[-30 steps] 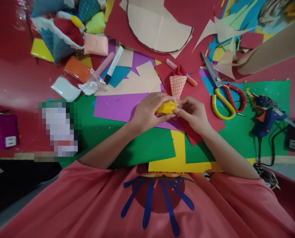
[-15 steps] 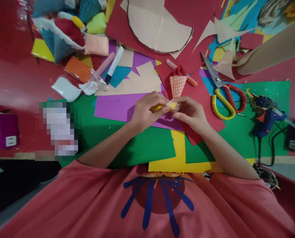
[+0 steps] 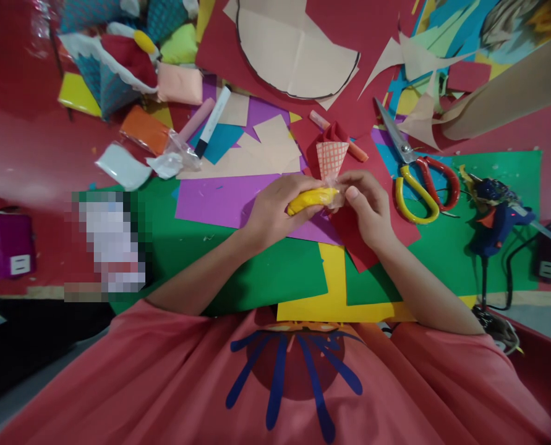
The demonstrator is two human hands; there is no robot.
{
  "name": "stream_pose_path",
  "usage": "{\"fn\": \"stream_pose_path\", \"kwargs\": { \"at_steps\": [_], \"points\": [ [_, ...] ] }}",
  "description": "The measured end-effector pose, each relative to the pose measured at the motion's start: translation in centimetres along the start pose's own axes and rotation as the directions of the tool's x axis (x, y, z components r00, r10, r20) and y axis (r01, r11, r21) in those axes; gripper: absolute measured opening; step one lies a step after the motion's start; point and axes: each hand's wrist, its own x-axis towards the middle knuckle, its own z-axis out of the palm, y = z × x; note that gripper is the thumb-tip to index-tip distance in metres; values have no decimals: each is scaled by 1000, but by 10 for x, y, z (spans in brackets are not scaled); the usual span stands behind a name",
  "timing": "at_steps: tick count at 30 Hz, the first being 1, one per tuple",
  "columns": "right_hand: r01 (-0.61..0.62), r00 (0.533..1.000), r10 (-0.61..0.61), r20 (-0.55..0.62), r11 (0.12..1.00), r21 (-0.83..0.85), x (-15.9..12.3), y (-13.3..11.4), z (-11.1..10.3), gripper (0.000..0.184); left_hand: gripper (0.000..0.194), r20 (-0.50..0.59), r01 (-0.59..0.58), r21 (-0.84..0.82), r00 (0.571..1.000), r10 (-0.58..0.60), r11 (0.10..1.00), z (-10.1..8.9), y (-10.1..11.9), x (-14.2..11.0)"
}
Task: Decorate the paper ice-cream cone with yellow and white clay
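My left hand (image 3: 275, 210) is curled round a yellow lump of clay (image 3: 311, 199) in a clear plastic wrapper. My right hand (image 3: 365, 204) pinches the wrapper at the lump's right end, with fingers pressed together. Both hands hover above a purple sheet (image 3: 219, 198) and a red sheet (image 3: 377, 185). Just beyond my fingers stands a small checked paper cone (image 3: 331, 159) with red paper inside it.
Scissors with red and yellow handles (image 3: 417, 179) lie to the right, and a blue glue gun (image 3: 495, 216) with its cord farther right. Clay packs (image 3: 180, 83), a marker (image 3: 213, 120) and paper scraps crowd the far side. Green and yellow sheets (image 3: 266, 272) lie near me.
The yellow lump has turned from a bunched shape into a long roll lying sideways. My right hand has shifted up and right to its end, pulling at the wrapper.
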Motion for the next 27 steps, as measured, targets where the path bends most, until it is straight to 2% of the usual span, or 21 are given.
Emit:
{"fn": "stream_pose_path", "kwargs": {
  "at_steps": [3, 5, 7, 12, 17, 23, 27],
  "points": [
    [119, 986, -132, -101, 985, -126, 1, 0, -2, 23, 33, -13, -24, 23, 1000, 24, 999, -1, -3, 1],
    [204, 971, -222, -86, 963, -177, 2, 1, -3, 16, 36, 2, -21, 52, 1000, 21, 998, -1, -5, 1],
    [241, 966, -255, -41, 947, -214, 2, 2, -5, 11, 39, 12, -46, 61, 999, 45, 997, 0, -6, 1],
    [227, 974, -222, 52, 925, -304, 5, 2, -11, 23, 49, -26, -53, 59, 998, 55, 997, 1, -10, -1],
    [216, 976, -195, 101, 936, -278, 8, 1, -15, 30, 56, -32, -25, -5, 999, 25, 1000, 2, -13, -1],
    [172, 981, -148, 125, 962, -214, 6, 1, -13, 31, 39, -46, -34, -7, 998, 34, 999, -2, -9, 0],
    [169, 977, -135, 166, 963, -212, 5, 0, -11, 30, 35, -53, -138, 12, 989, 138, 990, -2, -11, 2]
  ]
}}
